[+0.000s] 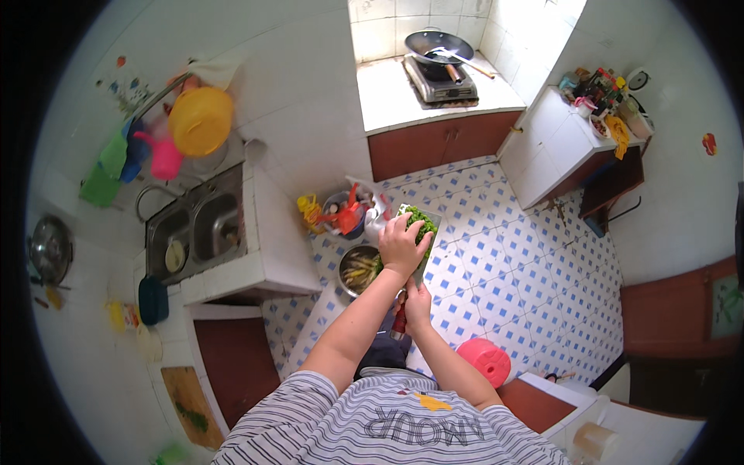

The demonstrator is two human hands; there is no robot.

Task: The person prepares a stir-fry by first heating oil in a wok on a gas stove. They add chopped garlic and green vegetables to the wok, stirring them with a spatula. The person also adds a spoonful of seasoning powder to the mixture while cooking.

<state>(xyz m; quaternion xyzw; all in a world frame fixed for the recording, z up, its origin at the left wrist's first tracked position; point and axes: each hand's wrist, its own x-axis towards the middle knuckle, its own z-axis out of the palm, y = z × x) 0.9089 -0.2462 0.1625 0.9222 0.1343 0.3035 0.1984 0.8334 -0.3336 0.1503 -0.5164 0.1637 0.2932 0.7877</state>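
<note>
My right hand [415, 308] is closed around the dark red handle [399, 319] of a cleaver, whose broad blade [435, 224] lies flat and points away from me. Chopped green vegetables [419, 220] are piled on the blade. From above, my left hand [401, 244] rests on the greens with its fingers spread, covering part of them. Just left of the blade and lower down is a round metal pot [343, 279] with yellowish pieces of food and some greens at its edge.
A bin [340, 228] with bags stands beyond the pot. At left are a double sink [218, 232] and a wooden cutting board [187, 401] bearing greens. A wok [440, 46] sits on a stove ahead. Near my right arm is a pink stool [485, 360].
</note>
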